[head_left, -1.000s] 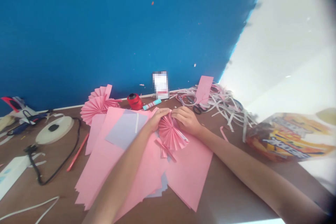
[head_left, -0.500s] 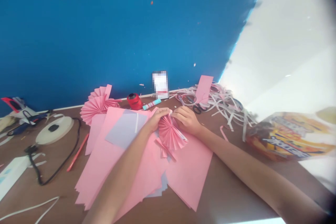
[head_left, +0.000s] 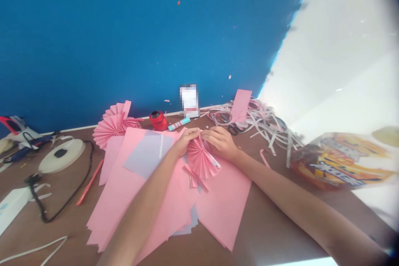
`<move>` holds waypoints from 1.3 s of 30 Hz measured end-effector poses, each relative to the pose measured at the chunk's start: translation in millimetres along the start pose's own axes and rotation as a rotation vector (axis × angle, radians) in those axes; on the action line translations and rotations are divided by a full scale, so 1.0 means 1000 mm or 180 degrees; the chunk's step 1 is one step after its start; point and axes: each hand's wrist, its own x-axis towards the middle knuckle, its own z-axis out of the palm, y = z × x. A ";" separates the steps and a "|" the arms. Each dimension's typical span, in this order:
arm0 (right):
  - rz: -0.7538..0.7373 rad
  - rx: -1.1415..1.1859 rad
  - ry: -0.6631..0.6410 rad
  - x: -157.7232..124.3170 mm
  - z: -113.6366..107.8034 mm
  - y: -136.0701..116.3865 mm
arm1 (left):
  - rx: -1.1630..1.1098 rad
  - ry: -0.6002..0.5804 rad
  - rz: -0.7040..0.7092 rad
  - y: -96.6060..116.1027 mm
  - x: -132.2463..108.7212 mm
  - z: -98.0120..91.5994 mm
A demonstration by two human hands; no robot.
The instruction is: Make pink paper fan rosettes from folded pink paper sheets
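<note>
A pleated pink paper fan (head_left: 202, 160) stands spread between my hands, over the pink sheets. My left hand (head_left: 186, 141) pinches its gathered top from the left. From the right, my right hand (head_left: 220, 142) closes on the same top end, its fingertips almost meeting those of the left. What exactly lies between the fingertips is too small to see. A folded pink paper strip (head_left: 196, 178) lies just below the fan. Pink sheets (head_left: 226, 203) spread beneath both forearms, with a grey-lilac sheet (head_left: 145, 156) on top at the left.
Finished pleated fans (head_left: 109, 129) sit at the back left. Near the wall are a red round object (head_left: 158, 121), a glue stick (head_left: 179, 124) and a propped phone (head_left: 189, 100). Scissors (head_left: 233, 129) and paper strips (head_left: 264, 122) lie right; a red pen (head_left: 90, 183) and black cable (head_left: 67, 205) lie left.
Both hands keep their grip at the fan's top; the fingertips have shifted slightly and the white bit seen there is no longer visible. The whole view has moved a little.
</note>
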 end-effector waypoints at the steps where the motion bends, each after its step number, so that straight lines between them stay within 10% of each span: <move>1: -0.0011 -0.0021 -0.0008 0.001 0.000 0.000 | 0.0027 -0.0001 0.0020 0.000 0.000 0.000; 39: -0.0263 -0.0421 0.0120 0.007 -0.005 -0.006 | -0.0075 -0.0025 -0.0111 -0.001 0.001 -0.001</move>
